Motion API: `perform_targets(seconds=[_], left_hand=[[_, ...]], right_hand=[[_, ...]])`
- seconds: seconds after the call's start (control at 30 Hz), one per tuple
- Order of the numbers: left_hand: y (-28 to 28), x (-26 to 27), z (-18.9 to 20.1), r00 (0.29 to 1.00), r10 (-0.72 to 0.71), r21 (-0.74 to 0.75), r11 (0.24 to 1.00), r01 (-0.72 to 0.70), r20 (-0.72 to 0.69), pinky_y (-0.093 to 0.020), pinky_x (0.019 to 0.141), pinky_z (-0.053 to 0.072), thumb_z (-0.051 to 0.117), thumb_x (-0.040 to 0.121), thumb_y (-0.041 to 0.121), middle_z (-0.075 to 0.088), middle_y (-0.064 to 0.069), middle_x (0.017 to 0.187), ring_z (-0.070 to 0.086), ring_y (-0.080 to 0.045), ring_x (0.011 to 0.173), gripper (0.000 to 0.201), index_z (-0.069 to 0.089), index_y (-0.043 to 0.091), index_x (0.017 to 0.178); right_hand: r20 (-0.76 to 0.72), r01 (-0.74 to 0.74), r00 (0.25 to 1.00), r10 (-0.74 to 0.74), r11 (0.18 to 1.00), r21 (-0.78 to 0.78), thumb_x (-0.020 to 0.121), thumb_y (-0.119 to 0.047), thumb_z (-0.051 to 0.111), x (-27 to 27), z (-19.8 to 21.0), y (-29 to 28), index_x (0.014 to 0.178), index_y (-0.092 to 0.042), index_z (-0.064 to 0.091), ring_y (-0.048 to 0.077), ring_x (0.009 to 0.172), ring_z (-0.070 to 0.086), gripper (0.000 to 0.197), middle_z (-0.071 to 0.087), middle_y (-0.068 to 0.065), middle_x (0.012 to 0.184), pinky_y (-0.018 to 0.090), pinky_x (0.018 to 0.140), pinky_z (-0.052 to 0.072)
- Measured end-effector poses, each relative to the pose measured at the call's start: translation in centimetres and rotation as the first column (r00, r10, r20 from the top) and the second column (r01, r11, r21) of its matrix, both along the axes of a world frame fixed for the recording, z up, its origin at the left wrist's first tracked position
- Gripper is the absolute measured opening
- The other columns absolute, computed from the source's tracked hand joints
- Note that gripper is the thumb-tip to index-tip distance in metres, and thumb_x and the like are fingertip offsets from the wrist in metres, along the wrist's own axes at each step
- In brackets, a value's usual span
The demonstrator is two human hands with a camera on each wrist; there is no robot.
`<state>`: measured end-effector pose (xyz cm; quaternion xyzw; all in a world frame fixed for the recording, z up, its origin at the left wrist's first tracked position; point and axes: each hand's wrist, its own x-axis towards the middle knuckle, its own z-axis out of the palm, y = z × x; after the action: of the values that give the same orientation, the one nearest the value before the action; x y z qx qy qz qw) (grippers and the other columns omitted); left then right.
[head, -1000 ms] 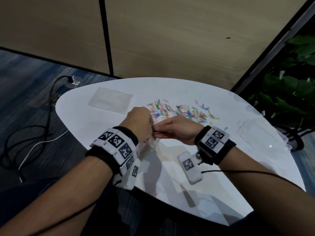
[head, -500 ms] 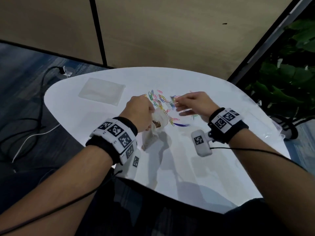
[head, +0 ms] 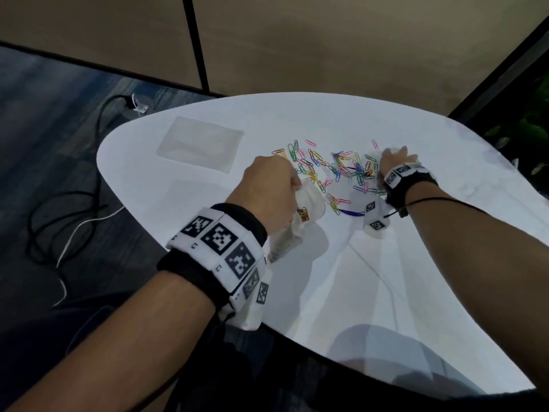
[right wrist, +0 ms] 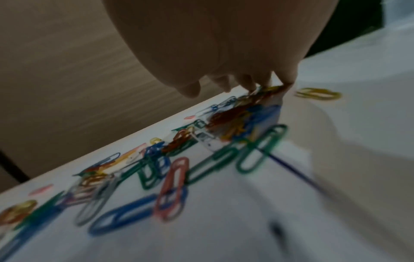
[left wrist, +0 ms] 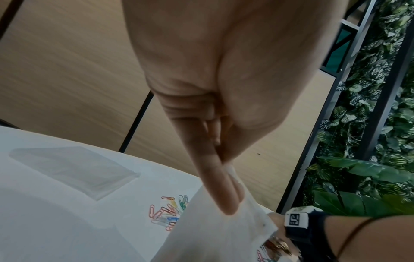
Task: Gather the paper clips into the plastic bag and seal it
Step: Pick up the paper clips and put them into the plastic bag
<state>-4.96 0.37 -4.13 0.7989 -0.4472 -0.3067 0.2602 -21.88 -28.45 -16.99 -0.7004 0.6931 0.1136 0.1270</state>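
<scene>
The left hand [head: 267,191] pinches the rim of the plastic bag [head: 309,203] between thumb and fingers [left wrist: 221,191], holding it just above the table [head: 371,307]; a few clips lie inside. At its 2 o'clock, the right hand [head: 396,159] reaches down, fingertips [right wrist: 251,83] curled onto the far end of the paper clips [head: 335,168] scattered between the hands. At 10 o'clock lies a stack of bags [head: 199,142].
</scene>
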Motion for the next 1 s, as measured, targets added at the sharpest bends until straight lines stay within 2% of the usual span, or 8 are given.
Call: perform_targets(seconds=[0.17, 0.33, 0.53, 0.63, 0.73, 0.83, 0.9, 1.0], left_hand=[[0.0, 0.5, -0.1, 1.0, -0.011, 0.004, 1.0, 0.011, 0.008, -0.041, 0.082, 0.063, 0.058, 0.093, -0.002, 0.07, -0.019, 0.103, 0.072, -0.034, 0.088, 0.029, 0.074, 0.011, 0.112], [0.0, 0.2, 0.3, 1.0, -0.018, 0.01, 1.0, 0.018, 0.008, -0.041, 0.083, 0.063, 0.056, 0.094, -0.001, 0.071, -0.016, 0.101, 0.073, -0.032, 0.09, 0.029, 0.074, 0.012, 0.112], [0.5, -0.5, 0.9, 0.998, -0.046, 0.01, 0.999, 0.046, 0.041, -0.041, 0.085, 0.062, 0.053, 0.095, -0.002, 0.072, -0.016, 0.101, 0.073, -0.032, 0.092, 0.029, 0.073, 0.01, 0.113], [0.8, -0.5, 1.0, 0.997, -0.061, 0.028, 0.998, 0.06, 0.049, -0.04, 0.085, 0.062, 0.054, 0.096, -0.002, 0.073, -0.016, 0.103, 0.073, -0.031, 0.093, 0.03, 0.072, 0.01, 0.117], [0.7, -0.2, 1.3, 0.997, -0.061, 0.039, 0.997, 0.06, 0.044, -0.04, 0.086, 0.062, 0.055, 0.096, 0.0, 0.072, -0.016, 0.103, 0.073, -0.032, 0.093, 0.028, 0.072, 0.009, 0.117], [0.6, -0.2, 1.6, 0.998, -0.063, 0.055, 0.997, 0.062, 0.031, -0.04, 0.087, 0.062, 0.056, 0.096, 0.001, 0.072, -0.017, 0.105, 0.073, -0.032, 0.095, 0.028, 0.072, 0.008, 0.117], [0.5, -0.4, 1.7, 0.997, -0.077, 0.068, 0.995, 0.075, 0.028, -0.041, 0.087, 0.062, 0.056, 0.095, -0.001, 0.072, -0.018, 0.107, 0.073, -0.033, 0.096, 0.028, 0.072, 0.007, 0.118], [0.5, -0.8, 1.8, 0.997, -0.08, 0.077, 0.994, 0.078, 0.019, -0.041, 0.084, 0.063, 0.059, 0.094, -0.002, 0.073, -0.018, 0.104, 0.073, -0.033, 0.093, 0.027, 0.072, 0.006, 0.115]], right_hand=[[0.017, -0.272, 0.962, 0.273, 0.961, -0.05, 0.091, -0.027, 0.03, 2.6, -0.3, -1.4, 0.135, -0.012, 0.041, 0.045, 0.131, 0.034, 0.048, 0.035, 0.021, 0.142, 0.058, 0.108, 0.031], [-0.056, -0.424, 0.906, 0.42, 0.902, -0.078, 0.086, -0.018, 0.06, 1.8, 0.9, 1.5, 0.104, -0.001, 0.064, 0.037, 0.1, 0.064, 0.026, 0.066, 0.018, 0.107, 0.033, 0.073, 0.047], [-0.219, -0.515, 0.849, 0.482, 0.847, -0.133, 0.086, -0.002, 0.055, 0.3, 1.6, 4.0, 0.091, 0.001, 0.071, 0.037, 0.088, 0.068, 0.017, 0.07, 0.02, 0.091, 0.035, 0.072, 0.054], [-0.047, -0.395, 0.918, 0.393, 0.897, -0.2, 0.084, -0.007, 0.06, -2.1, 2.4, 2.9, 0.089, -0.005, 0.078, 0.035, 0.09, 0.068, 0.018, 0.075, 0.014, 0.091, 0.038, 0.083, 0.058], [0.344, -0.08, 0.932, 0.118, 0.989, -0.124, 0.082, -0.015, 0.073, -4.6, 4.0, 2.4, 0.094, -0.009, 0.079, 0.019, 0.089, 0.071, 0.014, 0.076, 0.001, 0.085, 0.034, 0.09, 0.056], [0.798, 0.189, 0.528, -0.291, 0.956, 0.223, 0.086, -0.006, 0.07, -5.6, 6.4, 4.0, 0.104, 0.004, 0.071, 0.009, 0.062, 0.071, 0.021, 0.074, 0.001, 0.067, 0.027, 0.078, 0.06], [0.884, 0.191, 0.26, -0.389, 0.918, 0.348, 0.087, -0.002, 0.068, -5.3, 8.9, 6.2, 0.101, 0.008, 0.068, 0.012, 0.059, 0.071, 0.018, 0.073, 0.014, 0.08, 0.023, 0.067, 0.06], [0.873, 0.051, 0.061, -0.485, 0.875, 0.482, 0.089, -0.006, 0.066, -4.2, 12.7, 10.3, 0.104, 0.004, 0.067, 0.015, 0.076, 0.073, 0.018, 0.071, 0.015, 0.095, 0.02, 0.068, 0.059]])
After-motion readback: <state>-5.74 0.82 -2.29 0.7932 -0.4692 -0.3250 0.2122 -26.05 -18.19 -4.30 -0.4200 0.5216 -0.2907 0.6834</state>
